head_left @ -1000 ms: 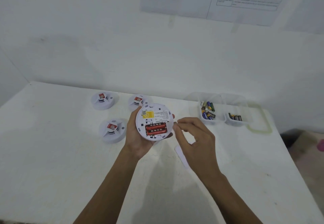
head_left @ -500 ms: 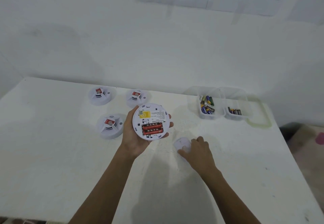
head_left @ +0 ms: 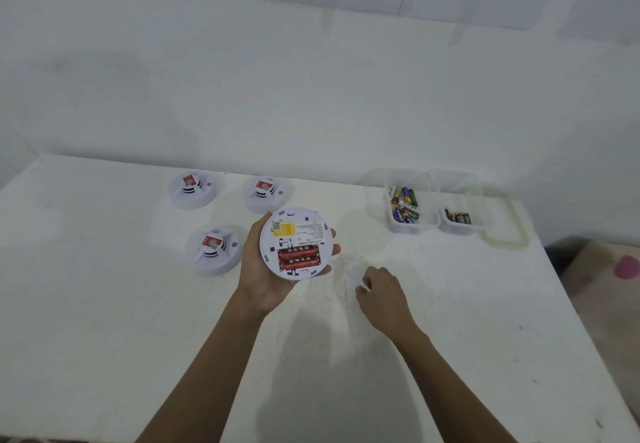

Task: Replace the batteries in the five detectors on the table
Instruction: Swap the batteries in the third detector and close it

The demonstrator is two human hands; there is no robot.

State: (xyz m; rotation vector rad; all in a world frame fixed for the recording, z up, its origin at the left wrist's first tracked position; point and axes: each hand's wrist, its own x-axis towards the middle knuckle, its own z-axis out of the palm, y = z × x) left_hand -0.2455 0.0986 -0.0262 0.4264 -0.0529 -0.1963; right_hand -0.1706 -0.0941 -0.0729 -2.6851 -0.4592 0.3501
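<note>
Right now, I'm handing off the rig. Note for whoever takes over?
Left grip holds a smoke detector back up, compartment open, two red batteries inside.
Right grip rests on a small white cover on the table; grasp unclear.
Three detectors sit to the left; a fifth is out of view.
Two battery tubs far right.
Done: cover off. Left: swap batteries, close, check the rest.

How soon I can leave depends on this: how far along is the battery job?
Nothing looks finished. In hand: the left hand holds one detector upside down, compartment open, two red batteries inside; the right hand touches a white piece on the table. Left: three detectors sit face up; a fifth is out of view.
</note>
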